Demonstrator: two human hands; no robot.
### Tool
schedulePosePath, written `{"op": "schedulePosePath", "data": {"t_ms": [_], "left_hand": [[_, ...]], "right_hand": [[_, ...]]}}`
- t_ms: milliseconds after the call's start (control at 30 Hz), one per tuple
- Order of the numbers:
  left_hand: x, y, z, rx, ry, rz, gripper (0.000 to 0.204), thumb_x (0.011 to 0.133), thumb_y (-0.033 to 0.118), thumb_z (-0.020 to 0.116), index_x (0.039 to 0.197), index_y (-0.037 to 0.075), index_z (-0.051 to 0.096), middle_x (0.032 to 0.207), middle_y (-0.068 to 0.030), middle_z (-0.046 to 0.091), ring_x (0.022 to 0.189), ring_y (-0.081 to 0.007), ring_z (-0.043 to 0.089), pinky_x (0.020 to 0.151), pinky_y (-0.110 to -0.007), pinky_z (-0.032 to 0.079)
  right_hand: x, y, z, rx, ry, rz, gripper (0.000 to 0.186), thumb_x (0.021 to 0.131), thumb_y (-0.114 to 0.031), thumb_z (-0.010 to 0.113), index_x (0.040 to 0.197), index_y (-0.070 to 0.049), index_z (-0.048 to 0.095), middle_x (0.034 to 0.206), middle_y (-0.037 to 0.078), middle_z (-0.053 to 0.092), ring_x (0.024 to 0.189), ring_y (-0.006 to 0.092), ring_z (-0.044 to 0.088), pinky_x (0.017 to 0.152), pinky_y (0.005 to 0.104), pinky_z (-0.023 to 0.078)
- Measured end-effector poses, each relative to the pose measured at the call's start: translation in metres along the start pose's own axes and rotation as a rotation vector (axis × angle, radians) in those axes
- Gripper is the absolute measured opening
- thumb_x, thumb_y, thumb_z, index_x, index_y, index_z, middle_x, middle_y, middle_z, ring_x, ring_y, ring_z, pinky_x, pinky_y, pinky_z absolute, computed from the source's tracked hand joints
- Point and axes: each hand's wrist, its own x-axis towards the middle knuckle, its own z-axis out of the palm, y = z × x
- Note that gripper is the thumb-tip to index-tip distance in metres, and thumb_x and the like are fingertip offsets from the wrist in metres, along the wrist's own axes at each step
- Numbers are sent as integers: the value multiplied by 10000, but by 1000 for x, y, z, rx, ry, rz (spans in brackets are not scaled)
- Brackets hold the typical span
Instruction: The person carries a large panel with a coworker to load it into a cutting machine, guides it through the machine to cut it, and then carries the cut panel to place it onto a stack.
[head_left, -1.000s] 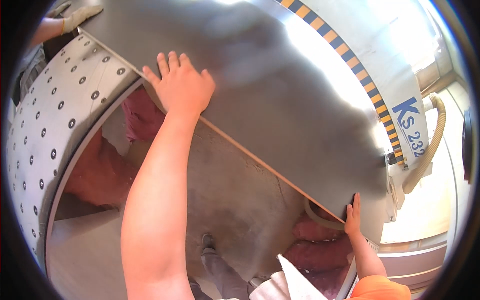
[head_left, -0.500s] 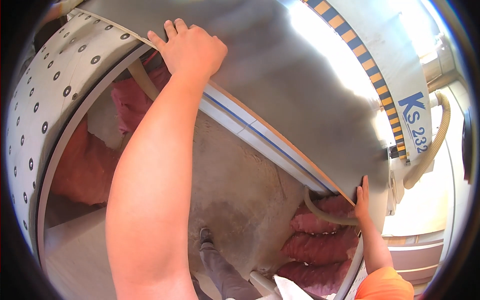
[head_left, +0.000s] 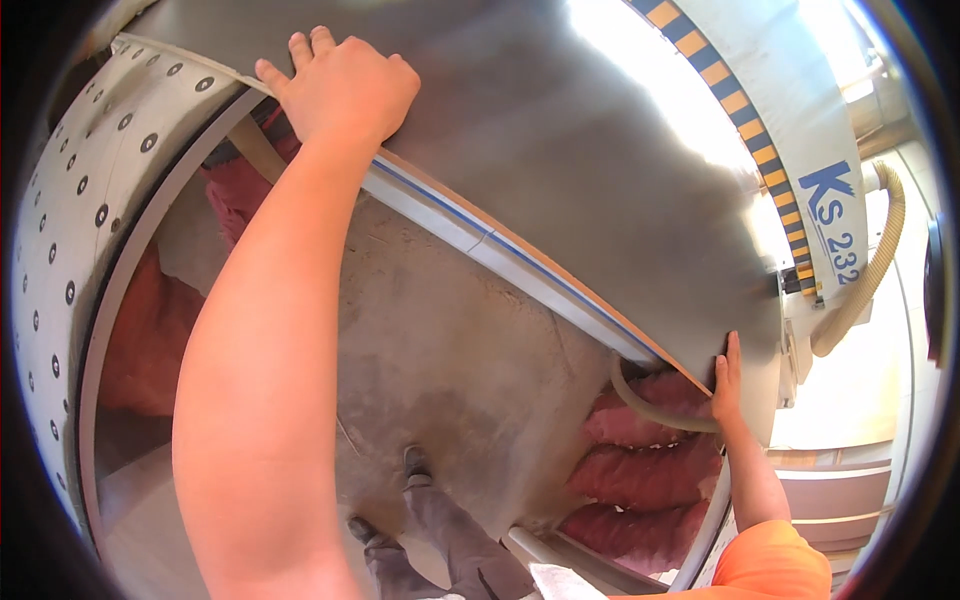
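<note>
A large dark grey panel [head_left: 560, 200] with an orange-brown edge lies across the machine table. My left hand [head_left: 345, 90] rests on its top near the front edge at the upper left, fingers spread, palm down. At the panel's near right corner is my right hand [head_left: 728, 380], its fingers stretched out along the side edge. Neither hand is wrapped round anything. Below the panel's front edge runs a pale metal rail [head_left: 480, 240] with a blue stripe.
On the left curves a white support table [head_left: 100, 215] dotted with black studs. A pale machine beam [head_left: 780, 110] with black-and-yellow marking arches at the upper right, beside a ribbed hose [head_left: 880, 260]. Red ribbed sacks [head_left: 640, 475] lie below; my shoes [head_left: 415, 460] stand on the concrete floor [head_left: 430, 330].
The view has shifted a little, and my left hand appears further left and higher, still on the panel. My right hand stays at the corner. A second shoe has come into sight.
</note>
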Motion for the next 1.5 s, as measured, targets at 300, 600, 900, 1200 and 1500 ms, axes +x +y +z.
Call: {"op": "schedulePosePath", "data": {"t_ms": [300,600,900,1200,1500], "left_hand": [[7,2,-16,107,34,48,524,866,422,505,1230,66,626,1458,-107,440,1405,-292,310,1128,-604,174],[3,18,-20,20,-36,-1,508,853,401,576,1249,83,597,1506,-110,368,1437,-293,247,1150,-578,127],[2,25,-30,63,-70,-34,526,862,406,560,1288,98,569,1527,-90,335,1451,-279,210,1162,-558,99],[4,20,-40,40,-129,-70,548,867,412,557,1317,101,552,1544,-86,306,1461,-256,188,1177,-530,69],[11,45,-36,251,-99,54,492,867,451,535,1275,185,609,1484,-48,421,1414,-310,299,1127,-573,198]], "right_hand": [[9,16,10,12,62,-38,569,992,-270,411,1479,0,290,1558,169,253,1448,317,217,1185,399,146],[6,5,-2,-132,61,6,605,999,-317,349,1506,-16,214,1573,159,208,1457,342,176,1168,491,148],[10,-23,-33,-118,42,-73,629,975,-323,425,1453,58,277,1509,254,279,1399,408,268,1154,502,202],[17,-54,-61,-197,30,-112,607,940,-282,500,1367,134,385,1420,335,382,1318,456,390,1136,508,256],[16,-24,-48,-28,80,-41,676,883,-236,527,1455,44,301,1515,239,290,1400,428,259,1148,502,187]]}}
